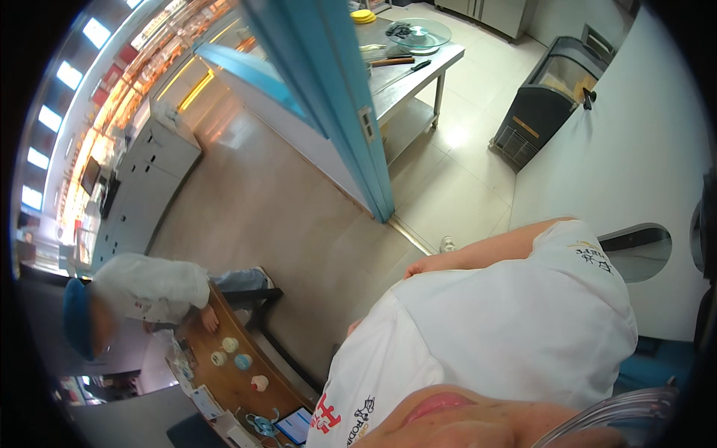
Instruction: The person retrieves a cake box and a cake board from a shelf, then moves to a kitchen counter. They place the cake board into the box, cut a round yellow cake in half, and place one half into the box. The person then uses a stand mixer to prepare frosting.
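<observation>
My right hand [417,265] hangs low beside the hem of my white jacket [504,319], near the doorway. The jacket hides part of its fingers, and no held thing shows. Only a sliver of my left hand [354,326] appears past the jacket's front, and whatever it touches is hidden. Beyond it is a curved wooden table [280,372]. Several small decorated cakes, one of them blue-topped [243,362] and one with red on top [259,383], sit there. Nearer to me lie a tablet [296,425] and a light blue bundle [262,424], perhaps a face mask.
A co-worker [151,285] in a white jacket and blue cap is at the table, one hand on it. A blue door frame [350,117] divides the rooms. Through it stand a steel worktable [414,89] with knives and a glass cake stand [419,33], plus a dark chest freezer [538,106].
</observation>
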`<state>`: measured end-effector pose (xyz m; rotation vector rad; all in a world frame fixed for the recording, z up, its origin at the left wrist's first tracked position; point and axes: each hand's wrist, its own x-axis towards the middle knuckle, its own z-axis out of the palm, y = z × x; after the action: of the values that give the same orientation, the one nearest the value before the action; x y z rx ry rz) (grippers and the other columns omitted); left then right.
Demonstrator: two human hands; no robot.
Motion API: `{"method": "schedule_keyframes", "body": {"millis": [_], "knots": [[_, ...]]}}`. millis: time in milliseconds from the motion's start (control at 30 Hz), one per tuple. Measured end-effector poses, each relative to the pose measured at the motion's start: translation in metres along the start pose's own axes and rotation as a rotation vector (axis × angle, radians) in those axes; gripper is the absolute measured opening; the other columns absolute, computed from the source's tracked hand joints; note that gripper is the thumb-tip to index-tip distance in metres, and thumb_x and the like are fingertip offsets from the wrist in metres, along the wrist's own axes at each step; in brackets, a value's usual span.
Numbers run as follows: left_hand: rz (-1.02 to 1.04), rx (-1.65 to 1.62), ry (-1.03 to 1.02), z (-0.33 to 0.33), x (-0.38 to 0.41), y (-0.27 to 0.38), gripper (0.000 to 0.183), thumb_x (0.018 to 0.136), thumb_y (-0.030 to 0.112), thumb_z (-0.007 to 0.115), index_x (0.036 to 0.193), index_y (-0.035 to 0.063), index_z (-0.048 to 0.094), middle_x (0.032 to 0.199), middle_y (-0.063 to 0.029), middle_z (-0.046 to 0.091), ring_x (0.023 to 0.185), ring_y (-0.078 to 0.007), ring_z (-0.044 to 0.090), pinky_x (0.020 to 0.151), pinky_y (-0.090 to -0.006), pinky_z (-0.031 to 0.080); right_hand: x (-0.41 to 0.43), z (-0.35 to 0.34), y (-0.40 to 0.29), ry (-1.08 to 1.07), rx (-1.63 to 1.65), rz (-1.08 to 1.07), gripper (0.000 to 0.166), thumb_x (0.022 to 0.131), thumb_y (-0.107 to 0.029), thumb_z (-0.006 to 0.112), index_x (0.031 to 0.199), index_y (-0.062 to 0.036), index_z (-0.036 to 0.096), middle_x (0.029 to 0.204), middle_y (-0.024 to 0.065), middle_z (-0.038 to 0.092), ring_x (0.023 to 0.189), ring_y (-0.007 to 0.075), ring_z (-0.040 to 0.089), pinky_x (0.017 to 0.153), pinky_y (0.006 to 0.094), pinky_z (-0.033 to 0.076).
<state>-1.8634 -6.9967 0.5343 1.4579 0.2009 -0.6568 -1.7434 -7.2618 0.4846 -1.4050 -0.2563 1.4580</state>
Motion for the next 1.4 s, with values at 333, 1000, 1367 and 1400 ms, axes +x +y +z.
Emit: {"method": "schedule_keyframes", "body": {"millis": [333,1000,1367,1400], "knots": [[0.021,0.101,-0.259,0.100,0.221,0.105,0.040,0.090,0.017,0.064,0.126,0.0051,0.053,0.112,-0.0050,0.060,0.104,-0.0125,0.054,0.090,-0.0259,0.044,-0.202,-0.203,-0.001,0.937,-0.507,-0.186,0.023,0.085,-0.024,0.070,0.100,-0.0070,0.065,0.090,0.0024,0.064,0.074,0.0109,0.058,0.068,0.0278,0.049],[0.725,0.838,0.668,0.157,0.920,0.369,0.033,0.080,0.024,0.071,0.106,0.0044,0.066,0.108,-0.0148,0.063,0.100,-0.0330,0.057,0.088,-0.0420,0.047,-0.288,-0.663,-0.071,1.231,-0.475,-0.388,0.025,0.082,-0.007,0.068,0.106,-0.0050,0.062,0.114,0.0063,0.058,0.077,0.0148,0.062,0.068,0.0277,0.051],[0.587,0.300,0.580,0.127,0.982,0.526,0.012,0.089,0.012,0.063,0.096,0.0028,0.061,0.095,-0.0047,0.059,0.087,-0.0137,0.056,0.079,-0.0272,0.047,-0.266,-0.883,-0.187,0.859,-0.434,-0.369,0.028,0.087,-0.015,0.066,0.113,-0.0069,0.061,0.114,0.0084,0.060,0.088,0.0199,0.063,0.079,0.0319,0.051],[0.636,0.253,0.545,0.142,0.958,0.557,0.012,0.091,0.012,0.060,0.099,0.0025,0.059,0.095,-0.0034,0.059,0.087,-0.0115,0.055,0.079,-0.0255,0.046,-0.262,-0.901,-0.213,0.782,-0.459,-0.362,0.032,0.087,-0.017,0.067,0.116,-0.0078,0.060,0.115,0.0085,0.060,0.091,0.0202,0.063,0.080,0.0323,0.051]]}}
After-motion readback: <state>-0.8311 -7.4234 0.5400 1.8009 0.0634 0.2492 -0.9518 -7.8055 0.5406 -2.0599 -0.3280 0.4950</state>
